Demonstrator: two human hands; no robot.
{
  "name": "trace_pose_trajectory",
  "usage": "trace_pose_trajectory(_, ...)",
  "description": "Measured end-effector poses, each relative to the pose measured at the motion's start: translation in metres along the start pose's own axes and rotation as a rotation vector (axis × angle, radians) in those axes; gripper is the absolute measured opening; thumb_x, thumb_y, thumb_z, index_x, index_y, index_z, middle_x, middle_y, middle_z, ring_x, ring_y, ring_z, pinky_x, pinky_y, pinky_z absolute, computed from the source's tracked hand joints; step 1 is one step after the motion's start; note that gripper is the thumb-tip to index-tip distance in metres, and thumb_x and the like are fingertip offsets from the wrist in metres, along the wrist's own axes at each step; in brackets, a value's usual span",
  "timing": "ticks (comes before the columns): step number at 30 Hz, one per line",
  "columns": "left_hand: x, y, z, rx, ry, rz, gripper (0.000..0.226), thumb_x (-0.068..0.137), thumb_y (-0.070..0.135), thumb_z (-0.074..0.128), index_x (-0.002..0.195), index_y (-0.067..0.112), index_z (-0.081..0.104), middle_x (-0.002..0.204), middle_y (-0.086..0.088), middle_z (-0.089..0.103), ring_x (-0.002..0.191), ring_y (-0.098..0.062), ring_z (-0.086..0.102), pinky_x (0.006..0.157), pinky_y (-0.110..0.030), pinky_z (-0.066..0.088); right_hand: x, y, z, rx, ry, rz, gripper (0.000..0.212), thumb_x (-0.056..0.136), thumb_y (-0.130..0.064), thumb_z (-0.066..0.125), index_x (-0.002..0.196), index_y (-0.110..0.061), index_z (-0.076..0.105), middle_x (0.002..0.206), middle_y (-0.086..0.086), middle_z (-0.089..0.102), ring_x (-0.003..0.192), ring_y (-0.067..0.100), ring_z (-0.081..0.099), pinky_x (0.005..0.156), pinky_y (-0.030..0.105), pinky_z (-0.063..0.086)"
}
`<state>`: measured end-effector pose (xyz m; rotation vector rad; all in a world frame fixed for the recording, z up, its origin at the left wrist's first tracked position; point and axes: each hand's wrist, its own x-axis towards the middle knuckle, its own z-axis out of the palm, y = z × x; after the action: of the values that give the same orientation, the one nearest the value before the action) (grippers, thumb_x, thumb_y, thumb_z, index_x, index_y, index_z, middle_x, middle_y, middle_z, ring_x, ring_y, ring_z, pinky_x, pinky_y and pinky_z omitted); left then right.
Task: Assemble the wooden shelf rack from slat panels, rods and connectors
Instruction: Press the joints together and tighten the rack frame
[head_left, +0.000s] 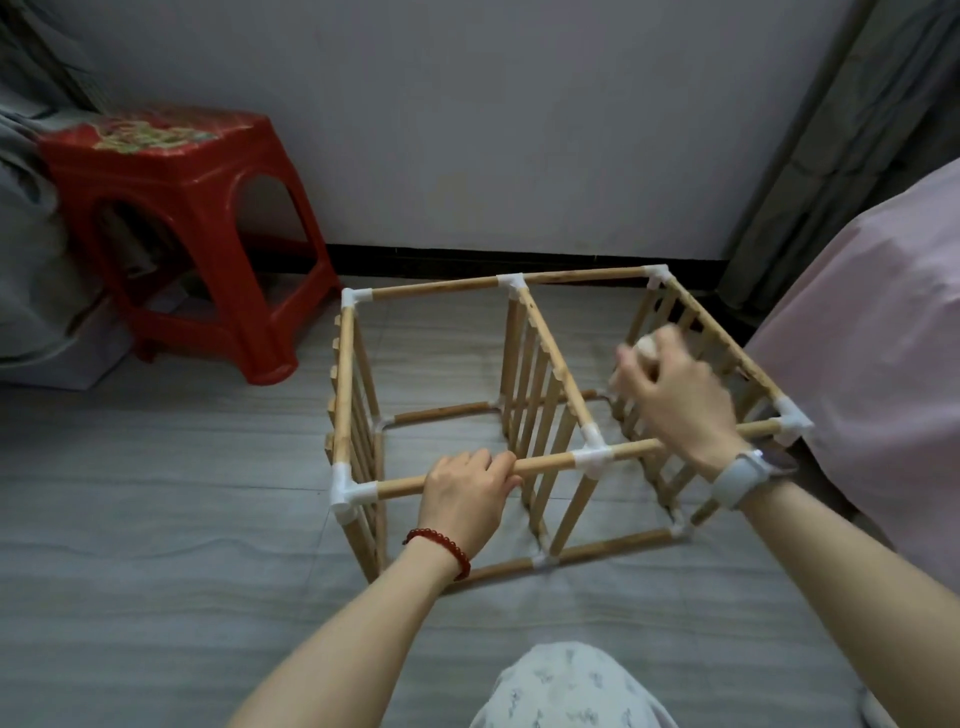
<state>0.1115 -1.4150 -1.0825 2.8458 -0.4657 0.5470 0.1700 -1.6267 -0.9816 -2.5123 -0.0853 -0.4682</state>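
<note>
Left hand (467, 493) (closed) on rod (545, 464)

- You have one view only, a wide-angle camera worn on your head.
- It looks forward and steeply down over your forearms at the grey floor (156, 519).
- It sits close above the rack (519, 415), facing the wall (493, 130).
- Straight edges bow near the borders.

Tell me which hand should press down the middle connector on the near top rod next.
Probably the right hand. It hovers blurred above the rack, closed on something pale, just beside the middle connector. The left hand is wrapped around the near top rod, steadying the frame, and should stay there.
</note>
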Motion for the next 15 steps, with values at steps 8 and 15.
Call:
trace_pose_trajectory(8, -0.003, -0.005, 0.008, 0.001, -0.053, -0.063, 0.027, 0.100, 0.041, 0.035, 0.108, 0.027, 0.056, 0.085, 0.009, 0.056, 0.075, -0.012, 0.050, 0.068, -0.026, 0.025, -0.033, 0.003, 0.020, -0.169, -0.217, 0.018, 0.021, 0.097, -0.044, 0.038, 0.091, -0.023, 0.037, 0.070, -0.003, 0.057, 0.058, 0.013, 0.057, 0.054, 0.033, 0.049)
trace_pose_trajectory(15, 0.003, -0.003, 0.004, 0.000, -0.125, -0.100, 0.033, 0.101, 0.040, 0.031, 0.123, 0.027, 0.051, 0.097, 0.008, 0.059, 0.088, -0.013, 0.053, 0.075, -0.027, 0.030, -0.042, 0.003, 0.028, 0.076, -0.089, 0.120, 0.020, 0.096, -0.042, 0.039, 0.095, -0.023, 0.036, 0.071, 0.001, 0.057, 0.056, 0.013, 0.056, 0.051, 0.034, 0.050)
